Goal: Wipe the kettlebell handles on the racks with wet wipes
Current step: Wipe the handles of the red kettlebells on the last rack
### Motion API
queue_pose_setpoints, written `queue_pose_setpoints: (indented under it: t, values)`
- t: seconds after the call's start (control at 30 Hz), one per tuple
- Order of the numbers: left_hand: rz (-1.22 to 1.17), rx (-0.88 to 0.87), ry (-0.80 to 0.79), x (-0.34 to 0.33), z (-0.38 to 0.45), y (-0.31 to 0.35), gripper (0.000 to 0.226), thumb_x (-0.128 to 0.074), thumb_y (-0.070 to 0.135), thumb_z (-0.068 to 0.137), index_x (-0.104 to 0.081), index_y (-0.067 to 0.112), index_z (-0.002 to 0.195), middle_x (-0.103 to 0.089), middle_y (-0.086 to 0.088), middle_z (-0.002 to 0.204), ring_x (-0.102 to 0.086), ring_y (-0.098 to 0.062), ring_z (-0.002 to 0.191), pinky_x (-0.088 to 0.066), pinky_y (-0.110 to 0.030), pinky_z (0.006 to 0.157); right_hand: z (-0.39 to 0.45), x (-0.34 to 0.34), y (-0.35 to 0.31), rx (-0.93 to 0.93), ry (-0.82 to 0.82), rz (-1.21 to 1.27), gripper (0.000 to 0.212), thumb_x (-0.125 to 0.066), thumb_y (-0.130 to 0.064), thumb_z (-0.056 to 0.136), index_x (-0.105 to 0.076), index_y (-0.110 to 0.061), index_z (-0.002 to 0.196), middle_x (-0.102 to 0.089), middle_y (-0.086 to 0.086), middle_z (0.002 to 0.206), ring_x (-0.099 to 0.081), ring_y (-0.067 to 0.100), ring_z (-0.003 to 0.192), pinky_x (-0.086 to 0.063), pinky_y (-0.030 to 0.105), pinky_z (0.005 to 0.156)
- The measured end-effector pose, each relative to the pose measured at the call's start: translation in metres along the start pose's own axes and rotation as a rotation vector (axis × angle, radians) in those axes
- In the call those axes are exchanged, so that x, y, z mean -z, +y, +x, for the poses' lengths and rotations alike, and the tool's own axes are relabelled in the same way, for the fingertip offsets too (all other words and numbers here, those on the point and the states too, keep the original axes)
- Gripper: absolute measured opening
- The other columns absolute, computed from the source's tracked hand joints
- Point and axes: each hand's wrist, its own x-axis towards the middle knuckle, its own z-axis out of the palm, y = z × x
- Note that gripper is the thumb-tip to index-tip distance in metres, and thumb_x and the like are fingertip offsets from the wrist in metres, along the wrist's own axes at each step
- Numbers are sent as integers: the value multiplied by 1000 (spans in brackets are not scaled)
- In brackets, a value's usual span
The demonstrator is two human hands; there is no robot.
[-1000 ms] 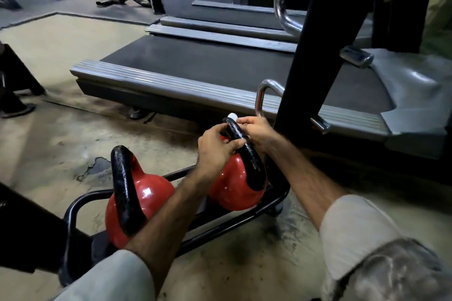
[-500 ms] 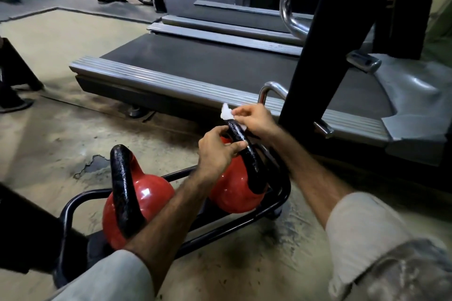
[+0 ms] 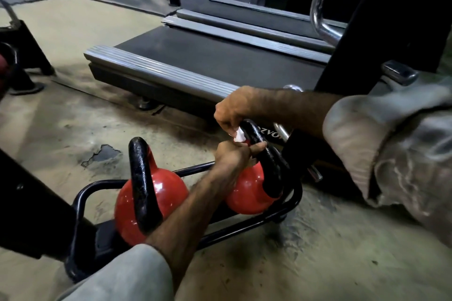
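**Wipe drops to the near side of the far kettlebell's handle**

A treadmill (image 3: 220, 61) fills the background; in front of it, on the floor, a low black rack (image 3: 256, 223) holds two red kettlebells. The right kettlebell (image 3: 247, 193) is the one being cleaned. Half a second ago the wipe sat at the crest of its black handle (image 3: 265, 154); now the right hand (image 3: 231, 111) pinches the white wet wipe (image 3: 239, 135) lower, against the handle's left flank, so the top looks done. The left hand (image 3: 236, 155) grips the handle just below the wipe, steadying it. The left kettlebell (image 3: 151, 200) waits untouched
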Motion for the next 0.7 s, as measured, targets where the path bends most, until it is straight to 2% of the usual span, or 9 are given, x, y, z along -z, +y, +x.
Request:
queue_pose_setpoints:
  t: [0.1,0.2,0.23,0.33,0.4,0.43,0.53,0.63,0.7]
  values:
    - [9,18,-15,0,3,-2,45,-89,16,58,-70,1,95,-74,-17,91,-73,-29,83,-58,-41,83,-3,-13,4,11,92,104,13,-74,-17,59,-68,-27,64,-67,-6,81,-63,17,63,-43,22,45]
    - [31,32,20,-1,3,0,34,-88,14,64,-72,-1,90,-74,-18,88,-73,-29,82,-59,-39,82,-2,-24,6,81,182,144,16,-72,-18,64,-72,-27,77,-66,-2,87,-66,21,77,-55,34,55]
    - [29,38,27,-1,3,0,32,-88,13,64,-72,-2,88,-74,-18,87,-73,-30,82,-59,-40,82,-3,-24,6,87,177,146,15,-73,-20,63,-72,-23,78,-66,0,84,-65,21,75,-55,35,57]
    - [4,26,18,-2,0,0,44,-92,17,53,-72,-3,87,-74,-19,88,-72,-32,84,-57,-46,86,-11,-22,3,135,106,62,22,-72,-19,62,-57,-3,62,-50,4,59,-45,21,55,-38,28,47]
    - [-11,10,15,-2,-1,0,53,-92,20,45,-72,-2,88,-74,-20,89,-72,-33,85,-56,-50,87,-18,-20,3,230,120,-19,31,-67,-15,67,-42,-7,51,-37,2,52,-35,20,52,-30,28,45]
    - [-14,8,13,-1,-1,1,50,-92,18,48,-72,-2,89,-73,-20,90,-72,-33,84,-56,-50,86,-18,-22,6,251,147,-4,32,-66,-13,69,-41,-11,50,-38,0,53,-38,20,54,-32,30,46]
    - [23,1,6,-2,-1,3,39,-87,11,65,-70,-4,97,-73,-17,93,-72,-28,81,-59,-41,81,-17,-36,16,236,334,145,6,-68,-15,71,-66,-16,65,-64,1,74,-60,22,72,-48,32,61]
    - [32,-47,20,-3,-2,7,28,-83,5,69,-65,3,91,-69,-16,90,-67,-28,78,-58,-38,78,-16,-66,20,68,576,416,20,-65,-12,72,-77,-15,87,-70,8,92,-65,29,88,-52,39,75]
    - [28,-72,44,-4,-2,8,37,-85,3,65,-61,4,93,-67,-16,92,-68,-29,79,-59,-38,73,-19,-88,15,-123,729,629,23,-64,-10,79,-78,-16,97,-71,11,97,-64,30,95,-50,40,80]
